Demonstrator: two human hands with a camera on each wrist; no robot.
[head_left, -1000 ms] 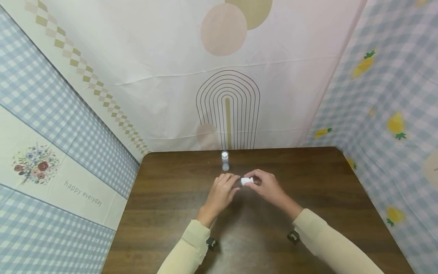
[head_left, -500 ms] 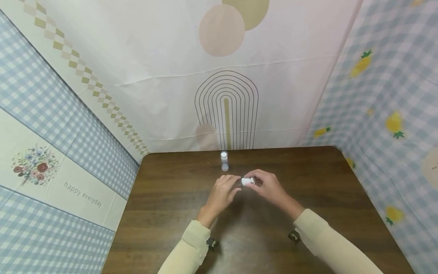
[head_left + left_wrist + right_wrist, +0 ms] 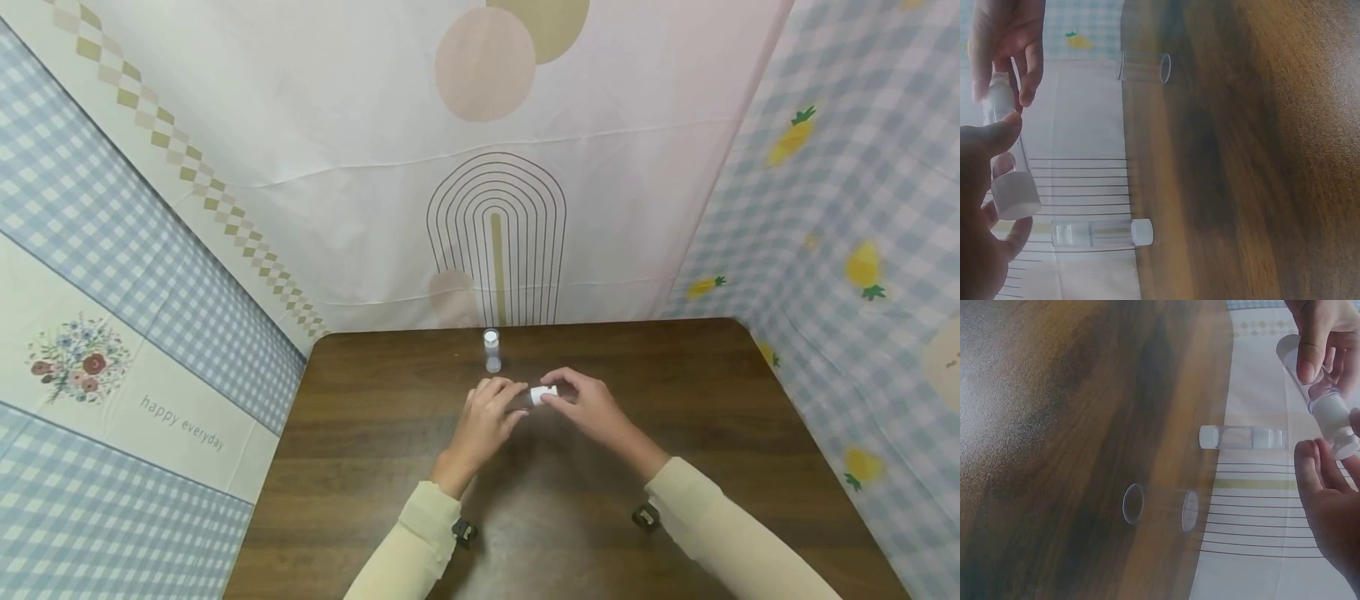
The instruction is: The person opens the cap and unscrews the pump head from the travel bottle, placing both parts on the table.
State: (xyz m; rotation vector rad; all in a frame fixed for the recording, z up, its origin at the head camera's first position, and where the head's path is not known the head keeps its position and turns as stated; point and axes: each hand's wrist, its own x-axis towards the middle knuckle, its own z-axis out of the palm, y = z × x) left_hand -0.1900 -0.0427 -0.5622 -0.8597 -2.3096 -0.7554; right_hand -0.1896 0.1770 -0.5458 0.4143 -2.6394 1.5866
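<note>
Left hand (image 3: 483,414) pinches a clear vial (image 3: 1302,374); right hand (image 3: 588,404) pinches its white cap (image 3: 542,394). At 12 o'clock stands a capped vial (image 3: 492,351). Wrist views alone reveal an empty clear tube (image 3: 1159,507).

Capped vial (image 3: 492,350), brown table (image 3: 712,417)

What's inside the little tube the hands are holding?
The tube looks clear with nothing showing inside. The left hand covers part of it, and its white cap, pinched by the right hand, hides that end.

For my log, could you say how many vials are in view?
3: one vial between left hand and right hand; a capped vial on the table behind them; a clear uncapped vial nearby, in wrist views only.
</note>
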